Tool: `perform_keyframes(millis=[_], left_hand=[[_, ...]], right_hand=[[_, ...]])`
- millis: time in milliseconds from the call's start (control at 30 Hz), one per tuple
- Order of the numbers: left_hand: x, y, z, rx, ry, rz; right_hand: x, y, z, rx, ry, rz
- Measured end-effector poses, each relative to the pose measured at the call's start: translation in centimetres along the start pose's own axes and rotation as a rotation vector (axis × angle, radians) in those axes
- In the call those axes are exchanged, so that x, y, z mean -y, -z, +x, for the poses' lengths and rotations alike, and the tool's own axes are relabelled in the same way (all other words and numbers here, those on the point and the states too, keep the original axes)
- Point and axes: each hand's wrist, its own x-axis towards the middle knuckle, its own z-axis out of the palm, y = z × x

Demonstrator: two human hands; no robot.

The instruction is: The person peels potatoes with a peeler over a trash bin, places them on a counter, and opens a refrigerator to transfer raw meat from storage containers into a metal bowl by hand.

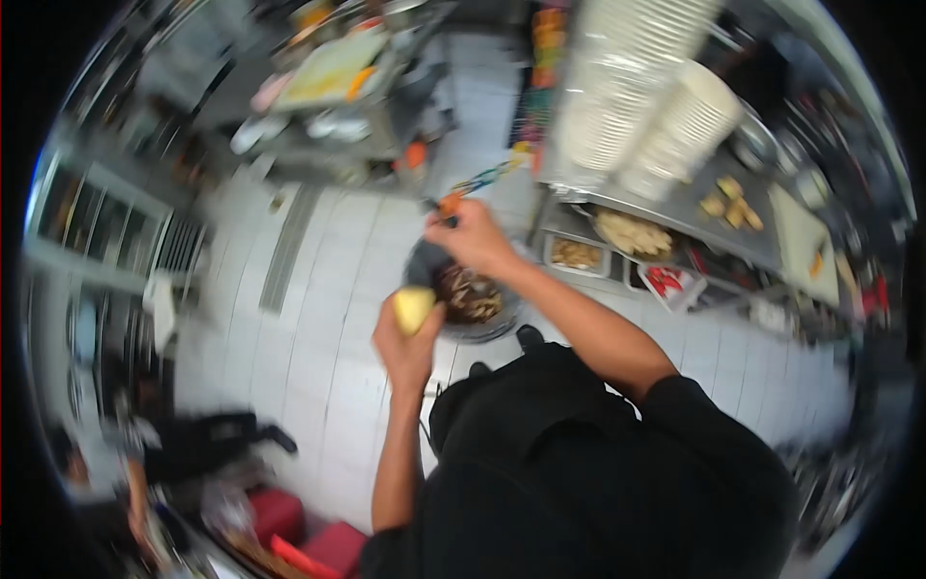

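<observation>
Wearing a black shirt (598, 482), closest to the camera. Holding a yellow potato (415, 310) in the left hand (409, 349), with fingers clamped round it, at the left edge of a bucket (487, 338) of brown and pale scraps (473, 295). Gripping a small orange-and-dark tool (449, 204), too blurred to identify, in the closed fingers of the right hand (475, 235), well apart from the potato. Standing on white floor tiles (338, 280).

Black short-sleeved top (617, 492), dark shoes (529, 337)
</observation>
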Motion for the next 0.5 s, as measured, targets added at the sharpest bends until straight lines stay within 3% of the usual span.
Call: perform_keyframes(millis=[67,133,300,467,500], left_hand=[[-0.5,-0.3,-0.5,0.030,0.080,-0.125],[-1.9,-1.1,-0.5,0.032,-0.007,-0.138],[-6.4,-4.1,-1.0,0.173,-0.027,-0.222],[-12.1,-11.0,-2.2,0.534,-0.113,-0.308],[-13.1,-13.2,-2.2,0.573,-0.251,-0.180]], right_hand=[[-2.2,-0.1,0.6,0.068,-0.165,-0.017],[-4.2,0.0,0.2,0.002,-0.181,-0.187],[-7.9,2.6,-0.5,-0.039,-0.253,-0.216],[-11.8,6.6,-2.5,-0.105,-0.062,-0.074],[-13.7,6.9,-3.5,-0.131,-0.012,0.040]])
